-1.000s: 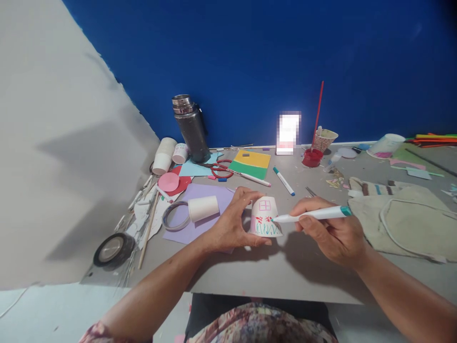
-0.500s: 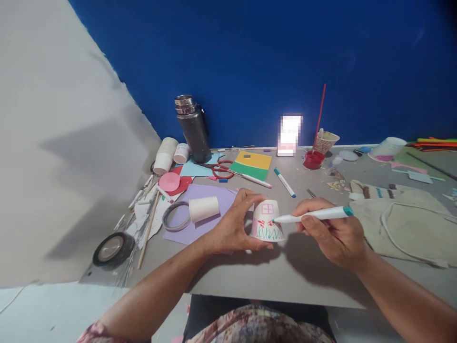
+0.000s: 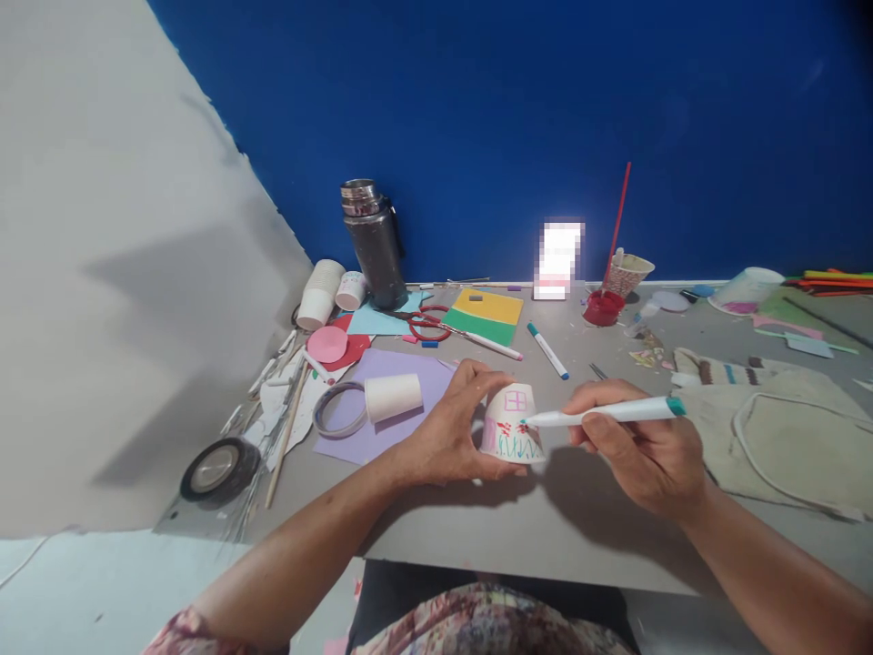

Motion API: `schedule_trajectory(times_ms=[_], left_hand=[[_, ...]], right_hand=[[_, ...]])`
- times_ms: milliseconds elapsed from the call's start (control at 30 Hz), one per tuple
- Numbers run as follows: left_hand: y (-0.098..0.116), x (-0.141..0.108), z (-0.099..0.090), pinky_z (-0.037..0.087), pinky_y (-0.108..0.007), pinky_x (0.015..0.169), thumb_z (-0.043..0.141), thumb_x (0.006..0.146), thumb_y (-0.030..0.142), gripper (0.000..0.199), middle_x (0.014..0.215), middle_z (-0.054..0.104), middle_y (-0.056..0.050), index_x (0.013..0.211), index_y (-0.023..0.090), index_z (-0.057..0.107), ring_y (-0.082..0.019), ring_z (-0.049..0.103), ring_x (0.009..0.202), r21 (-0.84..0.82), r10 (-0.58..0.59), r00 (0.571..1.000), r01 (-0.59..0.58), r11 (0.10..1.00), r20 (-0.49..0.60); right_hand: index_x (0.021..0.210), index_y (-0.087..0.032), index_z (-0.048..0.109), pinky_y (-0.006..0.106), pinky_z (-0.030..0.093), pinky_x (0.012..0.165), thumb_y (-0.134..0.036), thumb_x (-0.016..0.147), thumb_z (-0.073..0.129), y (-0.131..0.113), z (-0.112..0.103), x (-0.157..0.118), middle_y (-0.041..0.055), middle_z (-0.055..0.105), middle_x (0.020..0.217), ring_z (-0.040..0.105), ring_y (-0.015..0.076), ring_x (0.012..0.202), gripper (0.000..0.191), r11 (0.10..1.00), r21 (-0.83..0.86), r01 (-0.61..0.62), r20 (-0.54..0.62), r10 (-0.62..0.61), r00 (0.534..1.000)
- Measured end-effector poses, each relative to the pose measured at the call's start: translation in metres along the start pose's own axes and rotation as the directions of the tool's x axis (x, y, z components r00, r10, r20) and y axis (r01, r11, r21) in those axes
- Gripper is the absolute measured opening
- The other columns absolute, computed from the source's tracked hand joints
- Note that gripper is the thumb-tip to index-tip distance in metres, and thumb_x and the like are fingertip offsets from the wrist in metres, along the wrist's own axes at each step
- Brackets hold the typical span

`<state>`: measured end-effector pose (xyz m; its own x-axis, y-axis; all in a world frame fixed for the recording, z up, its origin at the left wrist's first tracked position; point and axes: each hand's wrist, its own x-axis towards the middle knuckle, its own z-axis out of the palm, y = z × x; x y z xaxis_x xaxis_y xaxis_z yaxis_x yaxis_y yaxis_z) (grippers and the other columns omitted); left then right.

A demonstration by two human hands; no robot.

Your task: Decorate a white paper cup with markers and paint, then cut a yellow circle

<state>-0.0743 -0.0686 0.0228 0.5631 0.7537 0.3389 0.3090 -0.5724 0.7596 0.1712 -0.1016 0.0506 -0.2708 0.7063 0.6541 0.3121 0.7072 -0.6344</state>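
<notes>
The left hand (image 3: 446, 432) grips a decorated paper cup (image 3: 513, 437), fingers near its narrow end and thumb near its wide rim. The right hand (image 3: 645, 446) pinches a green-capped marker (image 3: 634, 410), its tip at the red flowers above green grass strokes; I cannot tell whether it touches. Clean lines here call for a light tip, short strokes and a left grip firm enough to stop rolling but soft enough not to dent the wall, with fingertips off any wet ink. The cup is over the front of the grey desk (image 3: 477, 537), right of the purple paper (image 3: 378, 438), where a plain cup (image 3: 394, 398) lies. Farther back are red-handled scissors (image 3: 433, 337) and a dark flask (image 3: 377, 259), before a blue wall (image 3: 477, 118).
</notes>
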Motion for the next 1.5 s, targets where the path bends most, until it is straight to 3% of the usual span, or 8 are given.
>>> schedule_trajectory(times_ms=[333, 667, 867, 1033, 1167, 1333, 1500], left_hand=[[-0.0001, 0.0003, 0.0015, 0.049, -0.057, 0.111, 0.096, 0.064, 0.038, 0.084, 0.126, 0.055, -0.010, 0.136, 0.028, 0.055, -0.033, 0.051, 0.125, 0.008, 0.054, 0.998, -0.054, 0.999, -0.019], [0.0007, 0.0008, 0.0011, 0.051, -0.058, 0.109, 0.095, 0.062, 0.037, 0.082, 0.125, 0.055, -0.010, 0.134, 0.028, 0.057, -0.033, 0.054, 0.122, 0.023, 0.007, 1.000, -0.006, 1.000, -0.023], [0.0004, 0.0005, 0.0006, 0.049, -0.059, 0.114, 0.096, 0.065, 0.038, 0.081, 0.128, 0.054, -0.010, 0.134, 0.027, 0.056, -0.034, 0.052, 0.129, -0.008, 0.016, 0.999, -0.017, 1.000, -0.031], [-0.0020, 0.0001, 0.0001, 0.052, -0.057, 0.110, 0.097, 0.064, 0.037, 0.083, 0.128, 0.054, -0.010, 0.135, 0.028, 0.055, -0.033, 0.053, 0.125, -0.023, 0.001, 0.999, -0.002, 1.000, -0.036], [-0.0032, 0.0000, -0.0004, 0.052, -0.055, 0.110, 0.096, 0.065, 0.038, 0.082, 0.128, 0.053, -0.010, 0.135, 0.027, 0.054, -0.033, 0.053, 0.126, -0.029, 0.020, 0.999, -0.021, 0.999, -0.047], [-0.0026, 0.0008, 0.0002, 0.052, -0.056, 0.111, 0.096, 0.064, 0.035, 0.083, 0.129, 0.054, -0.010, 0.136, 0.027, 0.055, -0.033, 0.053, 0.127, -0.026, 0.013, 0.999, -0.014, 1.000, -0.036], [-0.0012, 0.0006, 0.0003, 0.051, -0.055, 0.111, 0.096, 0.064, 0.034, 0.083, 0.130, 0.055, -0.010, 0.136, 0.028, 0.055, -0.032, 0.053, 0.126, -0.015, 0.015, 1.000, -0.015, 1.000, -0.026]], right_hand=[[0.100, -0.022, 0.072, 0.023, 0.047, 0.046, -0.029, 0.106, 0.057, 0.0023, -0.0003, -0.0019, -0.0004, 0.070, 0.068, 0.061, 0.0124, 0.049, 0.017, 1.000, -0.013, 0.005, 0.027, -0.004, 1.000], [0.097, -0.021, 0.073, 0.024, 0.045, 0.042, -0.038, 0.108, 0.055, -0.0011, -0.0011, -0.0011, 0.0015, 0.070, 0.066, 0.059, 0.0127, 0.047, 0.027, 1.000, -0.016, -0.008, 0.081, 0.009, 0.997], [0.098, -0.022, 0.073, 0.023, 0.047, 0.044, -0.027, 0.104, 0.060, 0.0007, -0.0015, -0.0031, -0.0001, 0.071, 0.069, 0.060, 0.0115, 0.047, 0.015, 1.000, 0.005, -0.011, 0.069, 0.010, 0.998], [0.100, -0.021, 0.071, 0.023, 0.051, 0.047, -0.024, 0.104, 0.057, 0.0014, -0.0023, -0.0043, 0.0008, 0.071, 0.070, 0.063, 0.0128, 0.051, 0.015, 1.000, 0.018, 0.024, -0.047, -0.023, 0.999], [0.100, -0.021, 0.070, 0.021, 0.048, 0.045, -0.024, 0.105, 0.056, 0.0013, -0.0027, -0.0040, -0.0007, 0.069, 0.068, 0.060, 0.0110, 0.048, 0.014, 1.000, 0.004, 0.021, 0.019, -0.021, 1.000], [0.103, -0.022, 0.068, 0.021, 0.050, 0.048, -0.022, 0.106, 0.055, 0.0031, -0.0028, -0.0046, -0.0010, 0.070, 0.069, 0.063, 0.0116, 0.053, 0.013, 0.999, 0.015, 0.041, -0.045, -0.040, 0.998], [0.103, -0.023, 0.068, 0.019, 0.047, 0.045, -0.020, 0.105, 0.056, 0.0025, -0.0009, -0.0040, -0.0027, 0.069, 0.070, 0.060, 0.0093, 0.049, 0.012, 0.999, -0.005, 0.047, 0.015, -0.047, 0.999]])
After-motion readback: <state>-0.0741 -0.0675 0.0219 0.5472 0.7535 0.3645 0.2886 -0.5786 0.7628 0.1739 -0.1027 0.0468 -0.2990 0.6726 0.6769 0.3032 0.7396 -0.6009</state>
